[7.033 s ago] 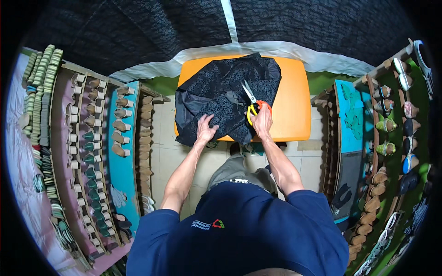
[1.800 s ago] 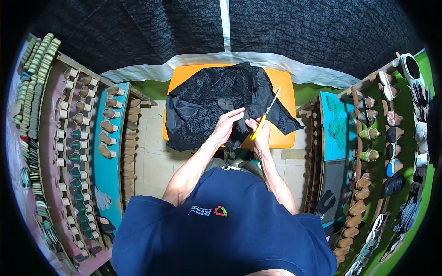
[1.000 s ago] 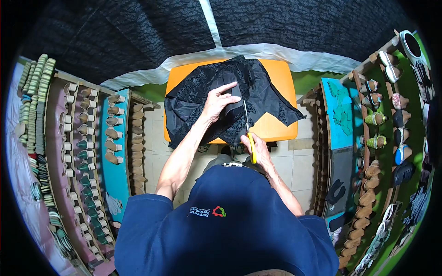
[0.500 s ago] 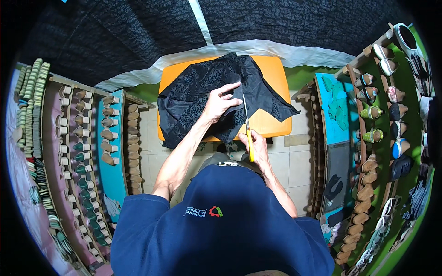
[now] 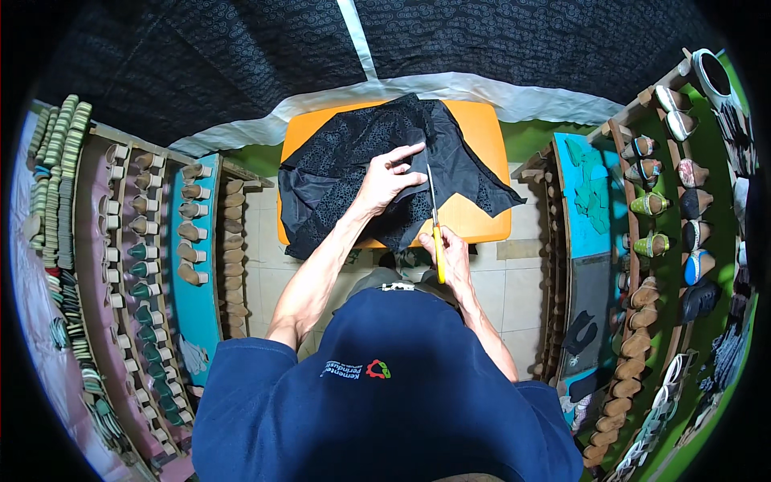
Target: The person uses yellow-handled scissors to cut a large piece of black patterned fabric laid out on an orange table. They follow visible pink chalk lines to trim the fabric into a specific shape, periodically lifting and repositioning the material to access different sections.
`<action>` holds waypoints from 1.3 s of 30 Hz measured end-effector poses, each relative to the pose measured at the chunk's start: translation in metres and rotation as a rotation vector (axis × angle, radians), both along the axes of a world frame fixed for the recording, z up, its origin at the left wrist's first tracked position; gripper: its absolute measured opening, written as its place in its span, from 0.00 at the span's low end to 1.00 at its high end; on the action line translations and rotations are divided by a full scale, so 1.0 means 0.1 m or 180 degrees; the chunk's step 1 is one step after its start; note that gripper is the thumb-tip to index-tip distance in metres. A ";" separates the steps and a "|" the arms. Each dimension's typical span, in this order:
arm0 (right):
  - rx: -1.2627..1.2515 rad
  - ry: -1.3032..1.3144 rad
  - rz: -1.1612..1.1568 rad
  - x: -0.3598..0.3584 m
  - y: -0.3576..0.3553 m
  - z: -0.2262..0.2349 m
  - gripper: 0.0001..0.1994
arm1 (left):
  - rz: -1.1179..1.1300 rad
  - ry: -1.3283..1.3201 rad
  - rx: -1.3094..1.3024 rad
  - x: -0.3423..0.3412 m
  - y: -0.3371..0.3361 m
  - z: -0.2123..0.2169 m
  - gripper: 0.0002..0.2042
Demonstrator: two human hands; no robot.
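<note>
One piece of black patterned fabric [image 5: 353, 173] lies crumpled over a single orange flat-topped table [image 5: 482, 136], covering most of its left and middle and leaving the right part and a strip of the near edge bare. The cloth is dark with a fine lighter print, folded in uneven layers, and one pointed corner reaches out toward the table's right edge.

The person's left hand [image 5: 385, 178] rests flat on the cloth with the fingers spread, the forefinger stretched toward the right. The right hand [image 5: 446, 251], at the near edge of the table, is closed around the yellow handles of one pair of long-bladed scissors [image 5: 434, 221]; the slim metal blades point away from the person and lie against the cloth just right of the left hand. Whether the blades are parted cannot be told.

The person wears a dark blue top with a small white, red and green emblem on the back.

Two long wooden racks flank the tiled floor. The left rack [image 5: 128, 265] holds many rows of green, white and brown shoe parts; the right rack [image 5: 642, 289] holds pairs of sandals in mixed colours. A blue panel [image 5: 590, 185] leans by the right rack. Behind the table hangs a dark patterned sheet [image 5: 241, 56] with a pale strip down it.
</note>
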State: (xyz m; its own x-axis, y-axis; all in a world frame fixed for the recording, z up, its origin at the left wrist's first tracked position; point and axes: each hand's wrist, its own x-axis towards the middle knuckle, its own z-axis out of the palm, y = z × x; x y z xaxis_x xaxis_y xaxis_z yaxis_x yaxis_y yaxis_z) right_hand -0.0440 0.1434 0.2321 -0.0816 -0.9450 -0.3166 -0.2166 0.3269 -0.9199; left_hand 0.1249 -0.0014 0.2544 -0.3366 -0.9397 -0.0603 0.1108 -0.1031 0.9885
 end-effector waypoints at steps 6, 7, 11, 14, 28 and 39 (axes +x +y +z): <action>-0.0052 0.0165 -0.0055 0.02 -0.03 -0.02 0.26 | 0.0057 0.0037 0.0097 0.01 0.00 0.05 0.32; -0.0039 0.0167 -0.0078 0.00 -0.03 -0.01 0.26 | 0.0043 0.0027 0.0056 0.00 -0.01 0.04 0.32; -0.0071 0.0224 -0.0177 0.05 -0.03 0.01 0.26 | 0.0019 0.0119 0.0094 0.02 -0.02 0.08 0.31; -0.0140 0.0158 -0.0181 0.05 -0.02 0.02 0.27 | 0.0053 0.0376 0.0351 0.02 -0.01 0.09 0.30; 0.0000 -0.0090 -0.0001 0.04 -0.10 -0.16 0.26 | -0.0081 0.0157 0.0140 0.03 0.10 -0.05 0.31; -0.0021 -0.0016 -0.0136 0.04 -0.13 -0.15 0.27 | -0.0043 0.0159 0.0148 0.02 0.10 -0.04 0.31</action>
State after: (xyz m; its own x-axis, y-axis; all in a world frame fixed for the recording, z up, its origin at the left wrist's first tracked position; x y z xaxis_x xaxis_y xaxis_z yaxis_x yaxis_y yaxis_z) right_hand -0.0404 0.1300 0.2174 -0.1203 -0.9428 -0.3110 -0.1981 0.3298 -0.9230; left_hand 0.1270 0.0091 0.2502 -0.3528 -0.9317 -0.0865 0.1583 -0.1505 0.9759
